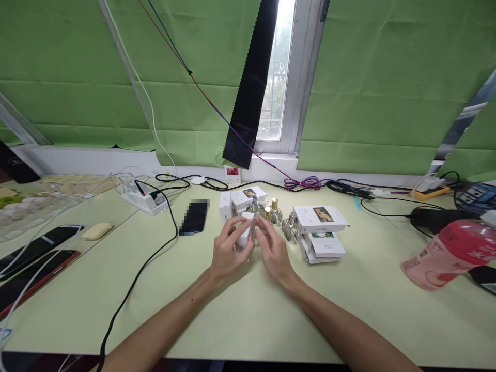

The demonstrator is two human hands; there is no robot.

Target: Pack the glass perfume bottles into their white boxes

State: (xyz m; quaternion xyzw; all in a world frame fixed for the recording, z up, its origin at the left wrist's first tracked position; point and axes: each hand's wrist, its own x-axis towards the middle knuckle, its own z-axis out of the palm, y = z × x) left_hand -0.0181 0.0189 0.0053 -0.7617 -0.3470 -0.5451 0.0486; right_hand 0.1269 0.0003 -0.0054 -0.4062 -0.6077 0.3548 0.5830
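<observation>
Green cloth backed the pale table (240, 320). At its centre, the left hand (228, 250) and right hand (273, 253) both pinched one small white box (246, 231), fingers pressed to its sides. Behind it stood several glass bottles (276, 213), unboxed. More boxes (321, 219) lay stacked to the right. Boxing appeared partly done; whether the held box was filled could not be told.

Makeshift workroom: cabled table (240, 310), green cloth (70, 72).

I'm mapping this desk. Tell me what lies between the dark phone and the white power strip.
In the head view, a black cable crosses bare pale-green tabletop between phone and power strip.
</observation>
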